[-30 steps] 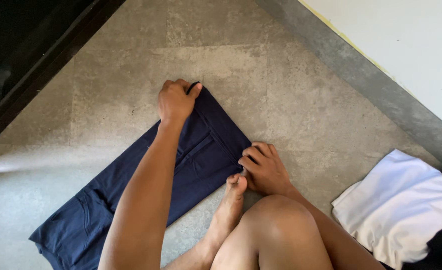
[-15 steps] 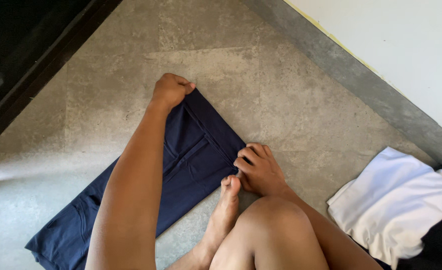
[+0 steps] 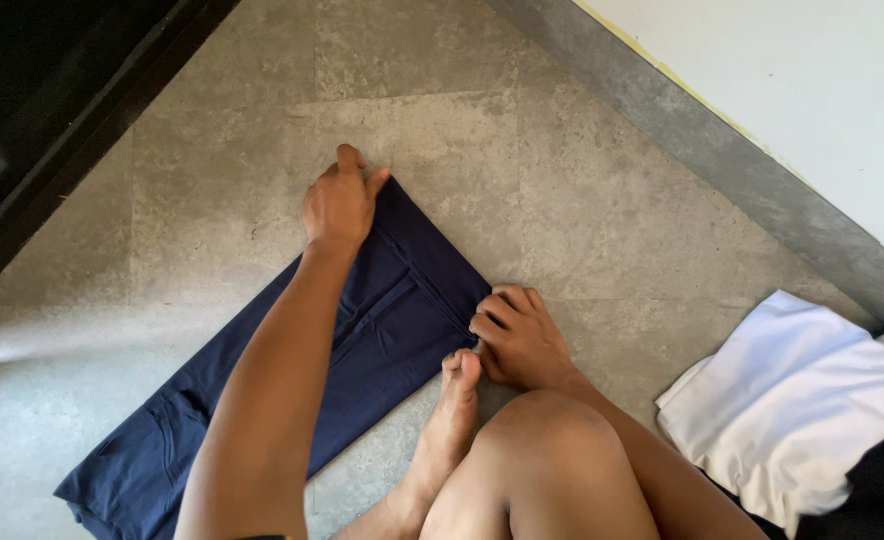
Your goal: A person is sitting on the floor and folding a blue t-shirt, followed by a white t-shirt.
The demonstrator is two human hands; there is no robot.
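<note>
Trousers (image 3: pixel 382 330), dark navy, lie flat on the grey stone floor (image 3: pixel 582 190), running as a long band from the far corner by my left hand down to the near-left edge of the view. From what I can see they are already folded lengthwise, one leg over the other, with the waistband end lying between my two hands.

My left hand (image 3: pixel 340 205) rests on the far corner of the waistband, palm down and fingers curled over the edge of the cloth; I cannot tell whether it pinches the fabric or only presses it flat. My right hand (image 3: pixel 517 335) sits at the near corner of the same end, fingers bent and closed on the hem, seemingly gripping a fold of it between thumb and fingertips.

Just beside that hand my bare foot (image 3: pixel 452 410) touches the edge of the trousers, and my raised knee (image 3: pixel 547 460) fills the bottom of the view. The leg end of the garment, down at the lower left, lies a little rumpled and has not been brought up.

I judge the work about halfway: the lengthwise fold is made and the waistband squared up, while the crosswise folds are not yet done.

Farther out to the right a folded white cloth (image 3: pixel 792 400) lies on the floor near the wall (image 3: pixel 812 90), well apart from the trousers. A dark frame (image 3: pixel 82 130) runs along the upper left.
</note>
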